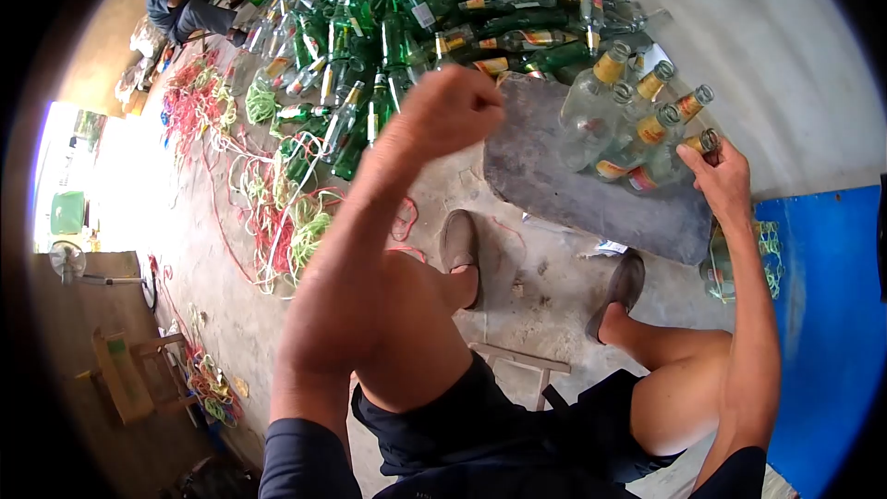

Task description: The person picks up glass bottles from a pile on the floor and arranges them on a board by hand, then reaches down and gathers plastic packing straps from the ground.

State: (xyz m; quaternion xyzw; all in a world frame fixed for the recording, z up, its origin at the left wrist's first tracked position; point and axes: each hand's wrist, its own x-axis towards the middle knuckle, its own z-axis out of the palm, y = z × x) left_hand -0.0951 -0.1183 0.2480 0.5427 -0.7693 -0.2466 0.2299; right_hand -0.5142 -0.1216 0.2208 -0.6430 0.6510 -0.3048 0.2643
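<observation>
My right hand [723,180] grips the neck of a clear glass bottle [709,140] with a gold neck label. That bottle stands at the right end of a dark slab [596,208], beside a cluster of several clear bottles [591,115] with yellow-orange labels. Over the slab's left end, my left hand [457,111] is raised and closed into a fist. Its fingers curl away from the camera, so anything inside them is hidden. Just past this fist lies a large heap of mostly green glass bottles [393,32].
Tangled pink, white and green plastic string [277,212] covers the floor on the left. Another person [185,0] sits at the far upper left. A blue panel [827,342] borders the right side, with string-tied bottles [723,263] near it. A wooden stool [522,358] shows between my legs.
</observation>
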